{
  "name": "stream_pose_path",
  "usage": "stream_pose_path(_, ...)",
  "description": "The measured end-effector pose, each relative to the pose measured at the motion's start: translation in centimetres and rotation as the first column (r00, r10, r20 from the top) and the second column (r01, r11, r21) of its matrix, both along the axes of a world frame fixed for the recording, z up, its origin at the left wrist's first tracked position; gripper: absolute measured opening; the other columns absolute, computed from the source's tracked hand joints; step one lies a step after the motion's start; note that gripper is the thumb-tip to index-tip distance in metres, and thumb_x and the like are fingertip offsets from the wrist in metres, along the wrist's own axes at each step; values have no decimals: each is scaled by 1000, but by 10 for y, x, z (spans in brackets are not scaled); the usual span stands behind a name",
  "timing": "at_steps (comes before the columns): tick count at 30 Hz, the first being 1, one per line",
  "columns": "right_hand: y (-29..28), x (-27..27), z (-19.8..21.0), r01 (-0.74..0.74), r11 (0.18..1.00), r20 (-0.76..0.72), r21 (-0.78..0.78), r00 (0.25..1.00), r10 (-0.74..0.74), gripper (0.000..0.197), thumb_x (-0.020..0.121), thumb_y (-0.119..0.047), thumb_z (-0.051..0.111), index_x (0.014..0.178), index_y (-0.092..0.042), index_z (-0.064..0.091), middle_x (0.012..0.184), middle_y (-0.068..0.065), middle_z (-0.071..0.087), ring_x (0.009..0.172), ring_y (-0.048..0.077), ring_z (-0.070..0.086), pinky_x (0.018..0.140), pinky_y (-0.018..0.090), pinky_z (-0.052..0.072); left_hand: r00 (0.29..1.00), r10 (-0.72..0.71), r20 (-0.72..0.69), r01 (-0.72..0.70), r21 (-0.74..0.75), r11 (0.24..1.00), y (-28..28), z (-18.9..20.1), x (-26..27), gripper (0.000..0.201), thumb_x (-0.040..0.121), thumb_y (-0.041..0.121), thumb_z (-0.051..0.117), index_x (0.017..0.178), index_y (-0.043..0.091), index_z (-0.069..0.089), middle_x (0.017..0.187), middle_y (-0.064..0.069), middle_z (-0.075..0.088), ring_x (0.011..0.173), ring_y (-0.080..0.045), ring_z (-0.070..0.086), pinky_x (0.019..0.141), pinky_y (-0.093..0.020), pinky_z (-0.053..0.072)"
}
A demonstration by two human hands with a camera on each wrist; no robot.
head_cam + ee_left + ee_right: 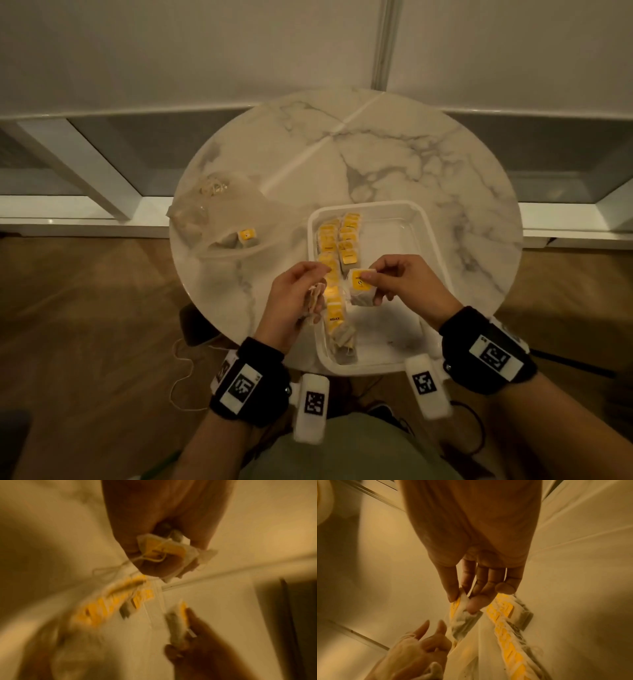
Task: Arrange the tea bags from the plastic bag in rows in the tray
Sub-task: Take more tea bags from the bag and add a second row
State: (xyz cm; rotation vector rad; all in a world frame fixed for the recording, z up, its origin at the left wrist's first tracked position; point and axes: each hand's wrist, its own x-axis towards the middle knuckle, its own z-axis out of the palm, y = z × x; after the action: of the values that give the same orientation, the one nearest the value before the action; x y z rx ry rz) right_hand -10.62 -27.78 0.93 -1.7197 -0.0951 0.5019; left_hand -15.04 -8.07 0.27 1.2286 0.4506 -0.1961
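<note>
A white plastic tray [424,219] sits on the round marble table, holding two rows of yellow-tagged tea bags [337,246] along its left side. My right hand [397,277] pinches one tea bag [361,286] by its top edge above the tray; the right wrist view shows that tea bag [462,616] hanging from thumb and fingers. My left hand [298,294] grips a bunch of tea bags [315,301] just left of the tray, and the left wrist view shows the bunch [164,553] crumpled in the palm. A clear plastic bag [219,219] lies to the left with one tea bag [247,237] inside.
The table edge [260,339] runs close under my left hand. The tray's right half [387,240] holds no tea bags. A wall and white skirting stand behind the table, with wooden floor around it.
</note>
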Motion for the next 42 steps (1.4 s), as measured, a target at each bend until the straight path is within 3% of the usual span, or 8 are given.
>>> stream_pose_path(3, -2, 2, 6, -10, 1000, 45, 14, 999, 9, 12, 86, -16, 72, 80, -7, 69, 66, 2, 70, 53, 18, 62, 53, 19, 41, 971, -178, 159, 102, 396, 913, -3, 0, 13, 8, 88, 17, 72, 91, 10, 74, 73, 6, 66, 64, -5, 60, 61, -18, 47)
stream_pose_path(7, -3, 6, 8, -22, 1000, 69, 2, 997, 22, 11, 87, -16, 71, 80, -8, 71, 66, 2, 69, 54, 17, 62, 54, 17, 41, 910, -358, 210, 204, 525, 826, -8, 2, 29, 7, 84, 17, 77, 83, 11, 75, 78, 3, 68, 70, -4, 60, 66, -17, 47)
stream_pose_path(10, -8, 14, 5, -20, 999, 33, -49, 999, 22, 11, 86, -15, 73, 82, -5, 71, 64, 3, 68, 55, 16, 64, 53, 18, 39, 914, -345, 214, 174, 562, 809, -9, 0, 42, 4, 85, 16, 76, 82, 13, 75, 73, 3, 68, 69, -6, 61, 68, -22, 47)
stream_pose_path(12, -12, 24, 0, -29, 991, -10, -128, 1000, 28, 12, 86, -13, 74, 86, -2, 70, 62, 2, 69, 56, 14, 64, 52, 18, 39, 956, -214, 202, 98, 469, 878, -5, 2, 49, 4, 87, 16, 73, 84, 16, 73, 67, 5, 65, 60, -6, 59, 63, -23, 46)
stream_pose_path(15, -14, 44, -9, -128, 932, -78, -340, 991, 108, 10, 86, -15, 74, 87, -6, 70, 69, 2, 71, 60, 13, 68, 51, 18, 40, 991, -7, 133, -6, 90, 996, 7, 8, 52, 12, 95, 17, 61, 89, 10, 70, 64, 2, 57, 43, -8, 47, 42, -20, 37)
stream_pose_path(19, 2, 67, -22, -342, 811, -246, -475, 936, 251, 4, 87, -10, 70, 88, -13, 68, 85, 8, 73, 65, 14, 70, 54, 20, 43, 995, 96, 41, -80, -288, 954, 22, 10, 53, 15, 98, 21, 52, 89, 14, 61, 62, 5, 50, 38, -5, 37, 36, -17, 25)
stream_pose_path(32, 28, 86, -43, -152, 845, -153, -513, 985, 84, 26, 72, 1, 83, 73, -7, 59, 64, 8, 66, 47, 13, 66, 49, 21, 53, 994, 65, -91, -86, -257, 963, 22, -17, 31, 16, 96, 16, 51, 86, 10, 63, 61, 2, 50, 37, -7, 37, 35, -15, 26)
stream_pose_path(42, 24, 85, -33, -87, 793, -58, -604, 996, 65, 29, 82, -28, 79, 84, -7, 58, 73, 10, 71, 50, 15, 64, 44, 18, 45, 990, 28, -141, -87, -431, 898, 19, -8, 34, 12, 94, 19, 51, 88, 12, 58, 63, 5, 48, 38, -5, 36, 33, -15, 27)
